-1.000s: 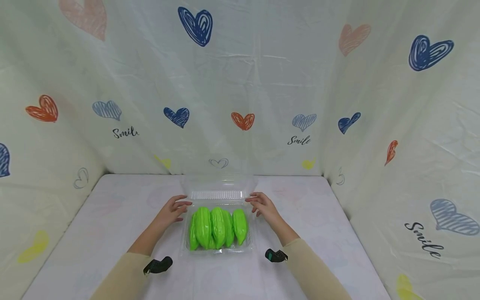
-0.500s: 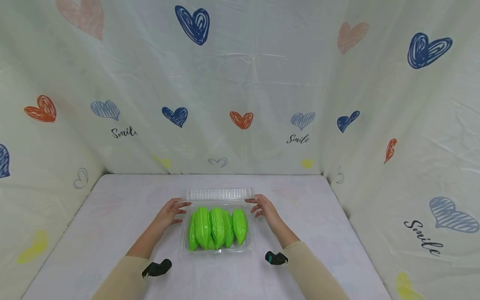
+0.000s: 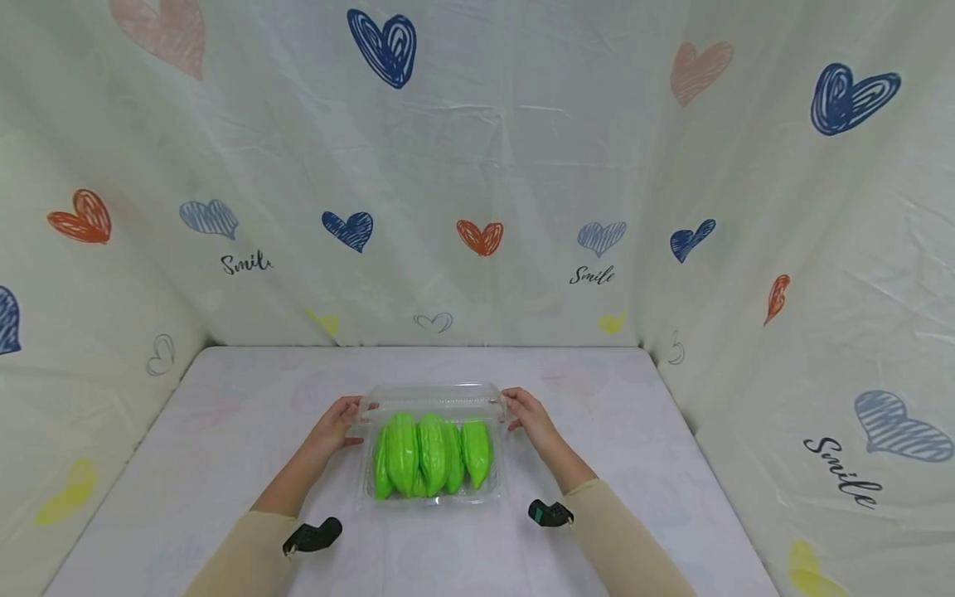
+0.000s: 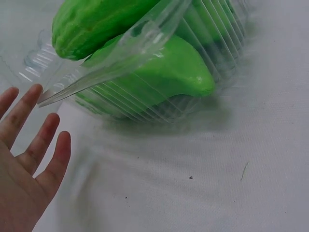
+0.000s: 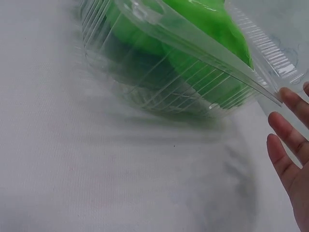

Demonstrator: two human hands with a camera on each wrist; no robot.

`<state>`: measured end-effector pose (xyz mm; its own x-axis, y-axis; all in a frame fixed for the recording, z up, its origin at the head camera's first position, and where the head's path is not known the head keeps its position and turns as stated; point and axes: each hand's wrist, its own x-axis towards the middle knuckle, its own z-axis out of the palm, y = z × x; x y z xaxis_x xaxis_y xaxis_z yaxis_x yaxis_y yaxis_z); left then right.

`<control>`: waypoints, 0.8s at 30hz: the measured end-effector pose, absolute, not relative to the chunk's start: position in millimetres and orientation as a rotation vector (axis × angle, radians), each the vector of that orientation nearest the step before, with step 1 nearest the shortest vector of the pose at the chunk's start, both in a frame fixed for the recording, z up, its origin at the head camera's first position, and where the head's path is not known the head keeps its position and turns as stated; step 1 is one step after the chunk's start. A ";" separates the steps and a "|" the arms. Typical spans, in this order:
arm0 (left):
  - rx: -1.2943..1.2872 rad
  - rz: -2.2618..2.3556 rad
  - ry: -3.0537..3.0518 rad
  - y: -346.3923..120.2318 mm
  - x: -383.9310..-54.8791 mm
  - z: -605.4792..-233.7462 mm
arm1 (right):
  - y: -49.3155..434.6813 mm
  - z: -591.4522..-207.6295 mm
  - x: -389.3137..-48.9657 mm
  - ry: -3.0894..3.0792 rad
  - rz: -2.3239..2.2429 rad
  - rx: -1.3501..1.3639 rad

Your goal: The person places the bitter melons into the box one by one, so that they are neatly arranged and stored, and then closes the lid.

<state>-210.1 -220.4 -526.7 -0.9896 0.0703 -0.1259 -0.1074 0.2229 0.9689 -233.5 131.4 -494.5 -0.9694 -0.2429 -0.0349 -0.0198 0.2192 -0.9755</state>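
Note:
In the head view a clear plastic clamshell box (image 3: 477,495) sits mid-table. Inside, side by side, lie several bright green, ridged, oblong pieces shaped like gourds (image 3: 403,454). The see-through lid (image 3: 433,400) stands tilted up above the box's back part. My left hand (image 3: 331,429) is at the left back corner with its fingers spread and nearly straight; the left wrist view shows a fingertip (image 4: 36,90) right at the plastic edge. Mirroring it, my right hand (image 3: 534,421) reaches the right back corner, its fingers extended and a fingertip (image 5: 286,94) against the lid's edge.
A pale, faintly patterned cloth covers the table (image 3: 597,398). Behind and at both sides hangs a white curtain (image 3: 462,149) printed with hearts. Black wrist devices (image 3: 313,536) sit by both beige sleeves (image 3: 242,551).
The lid has swung up from lying back behind the box to tilting over its rear part. Both hands stay at the back corners, the right fingers now at the lid's side.

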 end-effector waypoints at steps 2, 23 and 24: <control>-0.043 1.868 2.333 -220.8 -209.6 -526.2 | 131.4 -493.2 -232.6 2.313 -1.825 -0.257; -0.031 1.780 2.341 -229.3 -190.2 -529.4 | 135.7 -494.1 -223.6 2.370 -1.711 -0.256; -0.039 1.790 2.334 -229.3 -189.0 -530.4 | 136.1 -494.9 -223.1 2.371 -1.711 -0.268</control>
<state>-189.0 -229.3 -530.4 -0.9797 0.0997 -0.1737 -0.1418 0.2667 0.9533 -223.1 136.1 -494.9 -0.9625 -0.2647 -0.0598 -0.0267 0.3114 -0.9499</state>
